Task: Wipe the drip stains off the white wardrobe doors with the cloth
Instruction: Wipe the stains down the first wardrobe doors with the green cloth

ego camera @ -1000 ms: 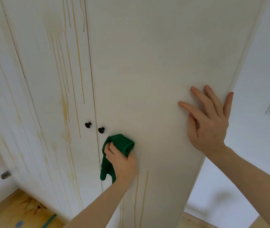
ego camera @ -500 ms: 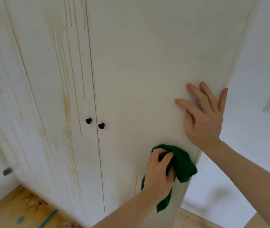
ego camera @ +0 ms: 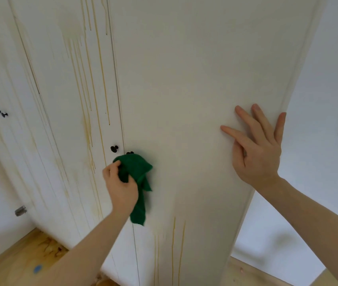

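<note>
1. White wardrobe doors [ego camera: 195, 79] fill the view, with a pale wall [ego camera: 329, 79] to the right and a wooden floor [ego camera: 15, 259] below
2. Thin yellow-brown drip stains [ego camera: 100, 69] streak the left door; two short ones [ego camera: 178, 250] run below the cloth
3. The left hand [ego camera: 120, 186] grips a crumpled green cloth [ego camera: 137, 176] against the door, just under the small black knobs [ego camera: 114, 149]
4. The right hand [ego camera: 256, 149] lies flat, fingers spread, near the door's right edge

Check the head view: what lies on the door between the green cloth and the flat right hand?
Nothing. In the head view, the door is bare and stain-free between the green cloth and the right hand; drip streaks sit lower.
</note>
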